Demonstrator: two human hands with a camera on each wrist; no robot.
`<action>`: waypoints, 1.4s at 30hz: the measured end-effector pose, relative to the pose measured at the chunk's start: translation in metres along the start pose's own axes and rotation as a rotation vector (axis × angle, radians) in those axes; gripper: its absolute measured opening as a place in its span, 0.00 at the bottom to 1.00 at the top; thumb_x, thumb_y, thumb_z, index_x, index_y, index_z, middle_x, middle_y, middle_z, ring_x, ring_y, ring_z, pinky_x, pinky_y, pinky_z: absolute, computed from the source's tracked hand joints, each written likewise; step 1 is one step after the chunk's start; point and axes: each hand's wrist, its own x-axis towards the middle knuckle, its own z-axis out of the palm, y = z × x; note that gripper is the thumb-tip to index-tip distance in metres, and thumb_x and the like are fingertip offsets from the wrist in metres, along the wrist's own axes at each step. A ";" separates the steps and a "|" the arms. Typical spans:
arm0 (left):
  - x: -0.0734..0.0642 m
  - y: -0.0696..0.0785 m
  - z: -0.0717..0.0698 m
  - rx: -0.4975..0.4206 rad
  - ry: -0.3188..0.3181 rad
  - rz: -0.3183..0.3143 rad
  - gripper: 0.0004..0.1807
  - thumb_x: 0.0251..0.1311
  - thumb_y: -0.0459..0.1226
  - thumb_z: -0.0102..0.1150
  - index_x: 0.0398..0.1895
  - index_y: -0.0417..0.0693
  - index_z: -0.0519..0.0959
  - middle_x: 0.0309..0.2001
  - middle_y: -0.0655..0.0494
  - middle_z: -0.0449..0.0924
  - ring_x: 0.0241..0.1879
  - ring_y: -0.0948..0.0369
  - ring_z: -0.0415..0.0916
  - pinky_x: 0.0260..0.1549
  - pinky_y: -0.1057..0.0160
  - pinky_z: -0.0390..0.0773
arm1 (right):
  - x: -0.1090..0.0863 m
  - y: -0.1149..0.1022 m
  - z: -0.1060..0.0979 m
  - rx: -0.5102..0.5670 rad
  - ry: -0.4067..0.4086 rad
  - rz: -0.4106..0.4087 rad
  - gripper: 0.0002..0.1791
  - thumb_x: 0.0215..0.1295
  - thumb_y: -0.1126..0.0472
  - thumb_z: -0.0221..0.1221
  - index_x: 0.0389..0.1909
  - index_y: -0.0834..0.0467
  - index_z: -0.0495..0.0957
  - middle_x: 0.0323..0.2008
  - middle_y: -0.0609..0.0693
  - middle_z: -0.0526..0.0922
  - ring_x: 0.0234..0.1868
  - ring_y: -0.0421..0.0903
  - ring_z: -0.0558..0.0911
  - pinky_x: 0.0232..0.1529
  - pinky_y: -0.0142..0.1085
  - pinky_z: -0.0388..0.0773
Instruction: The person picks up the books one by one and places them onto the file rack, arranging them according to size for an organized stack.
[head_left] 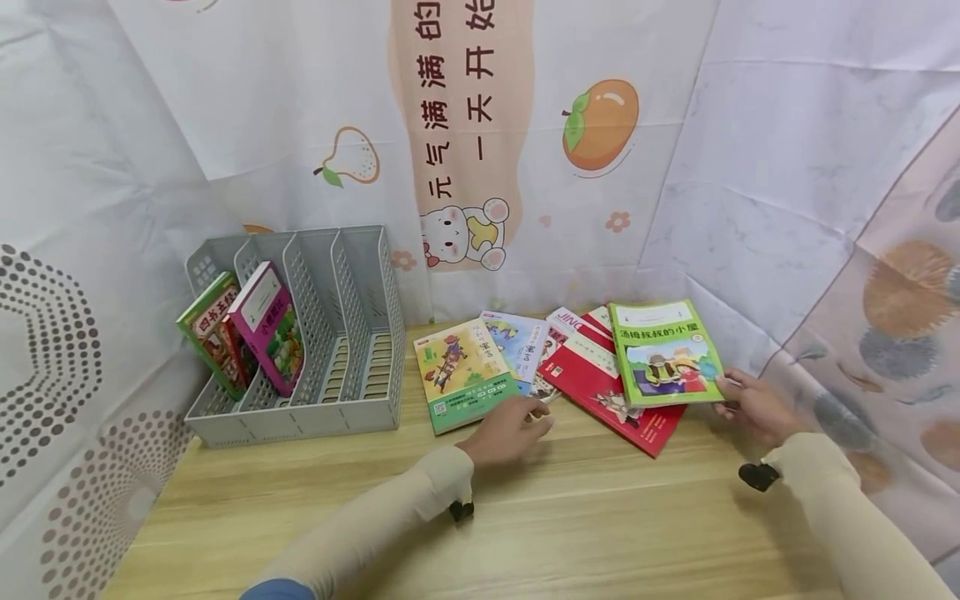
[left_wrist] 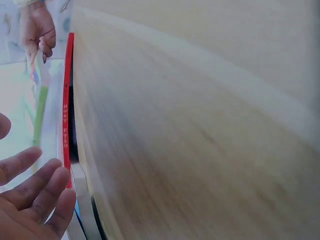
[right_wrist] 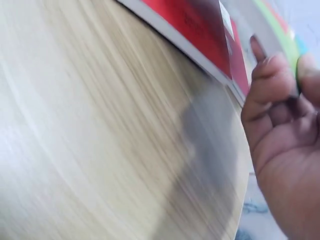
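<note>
Your right grip (head_left: 759, 410) pinches green book (head_left: 666, 354), frame right; left grip (head_left: 508, 432) empty, fingers apart. Seemingly partway: books (head_left: 273, 333) in rack (head_left: 322, 420), frame left; loose books (head_left: 467, 371) remain, centre.

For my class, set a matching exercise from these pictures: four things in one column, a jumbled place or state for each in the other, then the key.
Column one
1. Green book showing two figures
2. Magenta book
3. Yellow book with a green lower band
4. Left hand

Column two
A. Tilted in a slot of the grey rack
B. Holding nothing, near the books
C. Held at its edge by the right hand
D. On the wooden table, nearest the rack of the books lying there

Right pairs: 1-C, 2-A, 3-D, 4-B
</note>
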 end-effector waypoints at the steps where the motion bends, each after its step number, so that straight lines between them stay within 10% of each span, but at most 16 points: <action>1: 0.001 -0.002 0.000 -0.033 0.002 -0.001 0.22 0.76 0.55 0.52 0.59 0.52 0.81 0.48 0.66 0.80 0.47 0.67 0.75 0.48 0.63 0.77 | 0.001 0.000 0.003 0.016 -0.024 -0.021 0.11 0.84 0.60 0.45 0.48 0.48 0.77 0.34 0.47 0.81 0.30 0.40 0.78 0.33 0.30 0.76; 9: 0.005 -0.011 -0.002 -0.203 -0.012 -0.019 0.18 0.77 0.52 0.53 0.54 0.53 0.83 0.41 0.68 0.81 0.40 0.67 0.77 0.41 0.65 0.78 | 0.011 0.000 0.029 0.091 -0.166 -0.099 0.15 0.85 0.60 0.41 0.59 0.47 0.73 0.45 0.46 0.83 0.40 0.41 0.79 0.44 0.32 0.77; 20: 0.006 -0.004 -0.011 -0.530 -0.055 -0.243 0.30 0.66 0.65 0.58 0.48 0.49 0.84 0.40 0.57 0.86 0.25 0.55 0.77 0.25 0.59 0.77 | 0.026 0.003 0.077 0.029 -0.175 -0.035 0.14 0.84 0.54 0.44 0.65 0.40 0.67 0.50 0.41 0.81 0.43 0.40 0.77 0.48 0.35 0.76; 29: 0.006 0.003 -0.008 -0.719 -0.150 -0.170 0.26 0.68 0.62 0.58 0.54 0.54 0.83 0.42 0.51 0.88 0.19 0.64 0.63 0.19 0.65 0.66 | 0.025 0.004 0.104 0.041 -0.217 -0.029 0.27 0.84 0.52 0.44 0.78 0.53 0.55 0.61 0.39 0.75 0.61 0.34 0.75 0.61 0.30 0.72; 38: 0.008 0.005 -0.007 -0.800 -0.167 -0.221 0.23 0.64 0.61 0.64 0.60 0.69 0.81 0.23 0.58 0.72 0.20 0.63 0.64 0.23 0.64 0.68 | 0.031 0.008 0.122 0.061 -0.239 0.039 0.25 0.83 0.51 0.46 0.75 0.51 0.58 0.54 0.48 0.78 0.44 0.47 0.74 0.48 0.36 0.75; 42: 0.009 0.006 -0.005 -0.834 -0.129 -0.231 0.26 0.63 0.62 0.65 0.61 0.70 0.79 0.33 0.60 0.82 0.27 0.63 0.72 0.28 0.63 0.74 | 0.034 0.009 0.129 0.051 -0.231 0.068 0.31 0.83 0.51 0.47 0.79 0.54 0.53 0.58 0.48 0.76 0.47 0.45 0.75 0.49 0.36 0.76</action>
